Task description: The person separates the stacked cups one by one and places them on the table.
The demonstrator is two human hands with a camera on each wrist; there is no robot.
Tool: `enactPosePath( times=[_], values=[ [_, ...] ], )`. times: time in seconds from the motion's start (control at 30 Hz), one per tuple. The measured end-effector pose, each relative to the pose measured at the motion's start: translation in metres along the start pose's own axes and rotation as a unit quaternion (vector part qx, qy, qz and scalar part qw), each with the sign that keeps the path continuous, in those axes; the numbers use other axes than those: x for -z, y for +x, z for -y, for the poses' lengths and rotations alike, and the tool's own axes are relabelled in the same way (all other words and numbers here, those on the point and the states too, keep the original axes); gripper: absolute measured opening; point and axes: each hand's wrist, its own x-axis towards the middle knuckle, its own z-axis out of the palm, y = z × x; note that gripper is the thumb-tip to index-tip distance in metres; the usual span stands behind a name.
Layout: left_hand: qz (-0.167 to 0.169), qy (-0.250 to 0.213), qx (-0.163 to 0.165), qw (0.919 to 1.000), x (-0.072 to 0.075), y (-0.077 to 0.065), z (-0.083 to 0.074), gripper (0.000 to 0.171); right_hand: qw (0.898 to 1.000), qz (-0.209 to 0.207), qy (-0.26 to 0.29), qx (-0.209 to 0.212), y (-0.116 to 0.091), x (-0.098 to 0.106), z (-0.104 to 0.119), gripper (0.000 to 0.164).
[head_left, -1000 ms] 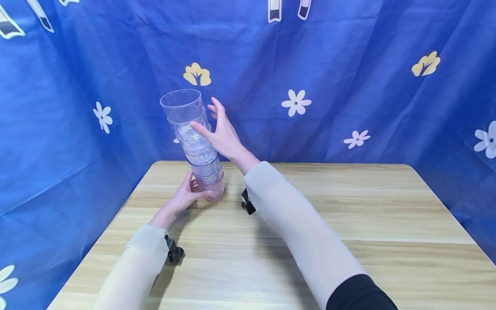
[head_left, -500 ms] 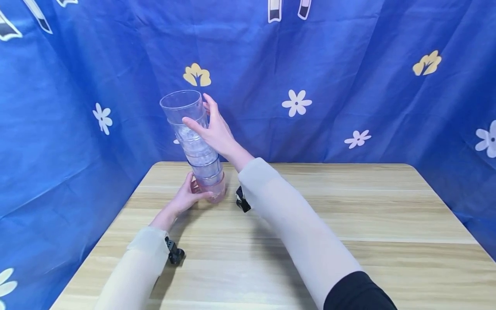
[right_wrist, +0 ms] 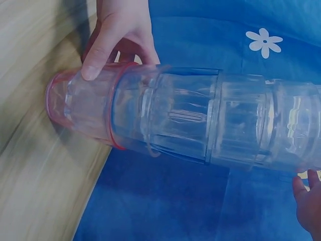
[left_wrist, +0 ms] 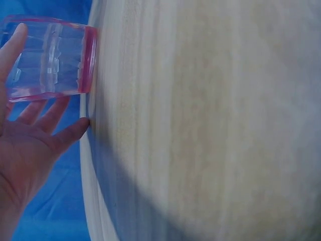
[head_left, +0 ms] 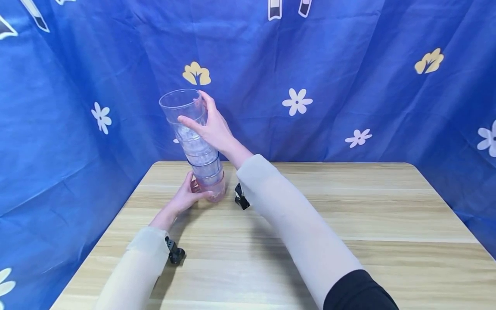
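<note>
A tall stack of nested see-through cups [head_left: 199, 148] stands near the table's back left, leaning to the left in the head view. Its lowest cup is pink [head_left: 218, 192], one with a blue rim [right_wrist: 185, 118] sits above, and a clear cup [head_left: 174, 113] tops it. My left hand [head_left: 181, 200] holds the pink cup low down, thumb in front and fingers around the far side. Up at the top, my right hand [head_left: 217, 129] grips the clear cup, its thumb across the front and its fingers behind, near the rim.
The wooden table [head_left: 348, 224] stretches to the right and toward me. A blue curtain [head_left: 248, 64] with printed flowers hangs behind it and along the sides. Small black cameras [head_left: 176, 254] are strapped to both wrists.
My right hand has moved left and closed in from beside the stack onto the top clear cup. The left hand and the stack have stayed nearly still.
</note>
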Motion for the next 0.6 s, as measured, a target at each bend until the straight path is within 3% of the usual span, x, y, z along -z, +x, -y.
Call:
enactPosePath(
  times=[0.17, 0.6],
  values=[
    [0.001, 0.008, -0.004, 1.0, 0.0002, -0.0007, -0.0002, 0.087, 1.0, 0.014, -0.003, -0.003, 0.0006, 0.0025, 0.0026, 0.083],
    [0.001, 0.01, -0.005, 0.9999, -0.0009, -0.0008, -0.0032, 0.084, 1.0, 0.001, -0.007, -0.006, 0.0006, 0.0089, 0.0082, 0.083]
  ],
)
